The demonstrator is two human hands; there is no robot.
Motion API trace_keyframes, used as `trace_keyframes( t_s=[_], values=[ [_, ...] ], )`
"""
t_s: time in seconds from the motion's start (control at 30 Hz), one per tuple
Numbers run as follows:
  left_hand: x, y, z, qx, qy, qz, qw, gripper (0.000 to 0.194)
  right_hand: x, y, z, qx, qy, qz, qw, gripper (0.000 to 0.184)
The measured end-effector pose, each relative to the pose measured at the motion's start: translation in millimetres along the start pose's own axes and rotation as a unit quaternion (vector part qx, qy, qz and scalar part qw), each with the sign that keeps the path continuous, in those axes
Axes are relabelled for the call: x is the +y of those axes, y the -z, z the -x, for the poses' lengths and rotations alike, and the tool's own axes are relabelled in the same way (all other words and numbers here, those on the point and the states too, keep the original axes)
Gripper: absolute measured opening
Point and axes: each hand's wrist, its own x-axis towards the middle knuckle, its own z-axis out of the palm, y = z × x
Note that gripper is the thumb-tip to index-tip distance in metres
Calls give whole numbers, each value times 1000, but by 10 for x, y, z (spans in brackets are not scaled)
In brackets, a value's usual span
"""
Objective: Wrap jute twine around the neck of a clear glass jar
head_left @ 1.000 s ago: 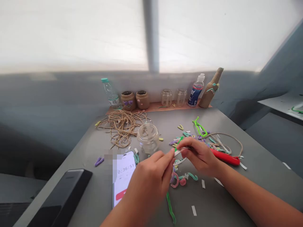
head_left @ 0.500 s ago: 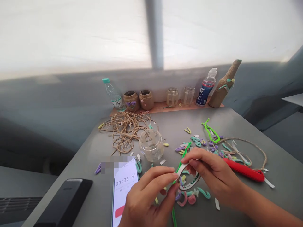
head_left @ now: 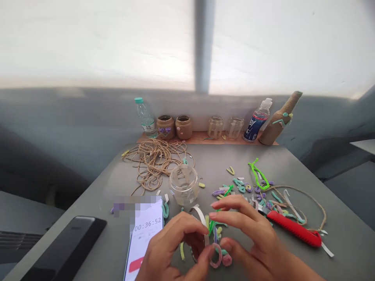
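Observation:
My left hand [head_left: 171,249] is closed around a narrow roll of white tape [head_left: 200,215], whose upper edge rises above the fingers. My right hand [head_left: 254,234] is just to the right of the roll, its fingers and thumb apart, with nothing visible between them. Below and between the hands lie a pink curl of pipe cleaner [head_left: 216,262] and a pink ball [head_left: 227,260]. A bright green pipe cleaner [head_left: 211,226] shows partly behind the right fingers. Beyond the hands stands an open clear glass jar [head_left: 184,186] with strips of tape on it.
Tangled twine [head_left: 155,160] lies at the left, a phone [head_left: 145,238] and a black case [head_left: 66,249] nearer me. A red utility knife [head_left: 294,228] rests at the right among pipe-cleaner pieces. Along the back stand bottles, clear jars and twine-wrapped jars [head_left: 184,130].
My right fingers have come off the tape roll and spread. The roll has moved left and down in my left hand. The camera view has shifted slightly.

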Motion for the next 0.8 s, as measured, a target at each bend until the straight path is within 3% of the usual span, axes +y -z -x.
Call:
trace_keyframes(
  t_s=[0.1,0.3,0.5,0.6,0.7,0.8],
  values=[
    [-15,-2,1,-13,-32,-48,998,27,-5,-50,-6,7,17,-55,998,36],
    [11,-43,53,-2,-62,-114,992,26,18,-156,15,32,-42,-94,994,26],
    [82,-65,116,7,-22,-94,995,27,-174,-182,-28,42,-167,-108,979,5],
    [124,-38,104,27,29,-32,999,39,-323,-161,-158,22,-205,-75,976,5],
    [231,41,56,53,53,-25,997,28,-456,-78,-389,-29,-215,-103,971,10],
    [364,165,-10,77,89,2,993,22,-524,65,-681,-84,-163,-118,976,8]
  ],
)
